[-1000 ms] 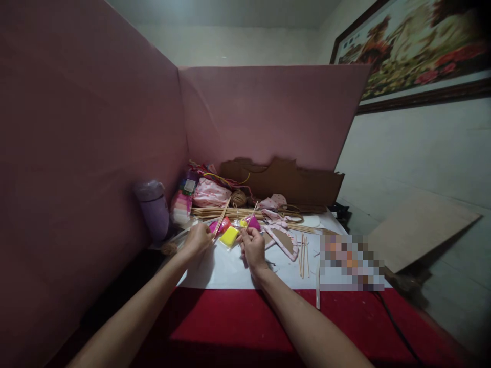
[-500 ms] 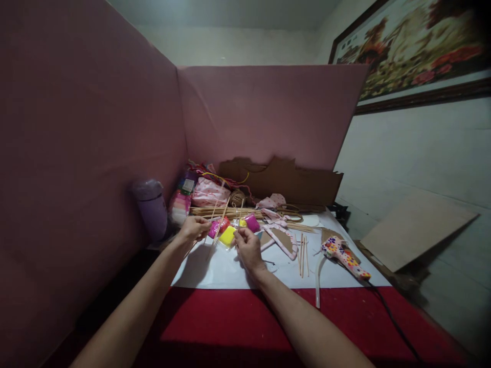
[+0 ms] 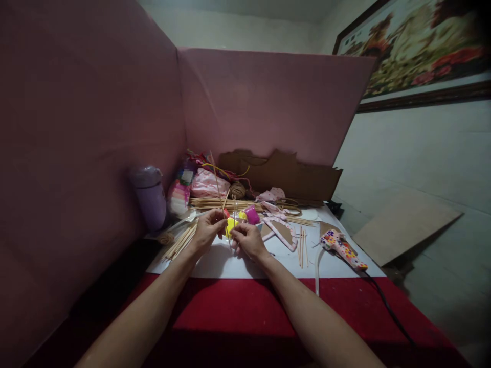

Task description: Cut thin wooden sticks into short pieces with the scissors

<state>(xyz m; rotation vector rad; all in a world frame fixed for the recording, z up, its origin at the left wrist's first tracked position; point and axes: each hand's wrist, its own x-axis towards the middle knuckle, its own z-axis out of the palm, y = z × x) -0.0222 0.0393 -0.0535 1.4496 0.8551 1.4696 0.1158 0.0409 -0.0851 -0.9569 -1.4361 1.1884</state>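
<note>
My left hand (image 3: 209,229) is closed in a pinch on thin wooden sticks (image 3: 217,175), which slant upward past its fingers. Close beside it, my right hand (image 3: 248,240) pinches another thin wooden stick (image 3: 235,204) that stands nearly upright. The fingertips of both hands almost meet over the white sheet. Behind them lies a yellow packet (image 3: 230,226), partly hidden by the fingers. A magenta packet (image 3: 252,214) sits just past my right hand. To the left, a bundle of wooden sticks (image 3: 180,244) lies partly behind my left wrist.
A flower-patterned glue gun (image 3: 343,250) with a black cord lies at right. Fabric-wrapped cardboard pieces (image 3: 282,234) and several short sticks (image 3: 303,248) are near it. Long sticks (image 3: 222,204), a twine ball (image 3: 238,191) and a purple bottle (image 3: 150,199) stand or lie further back.
My left hand has moved right with its sticks, up close to my right hand. The stick bundle at left has come into sight. The camera view has shifted slightly.
</note>
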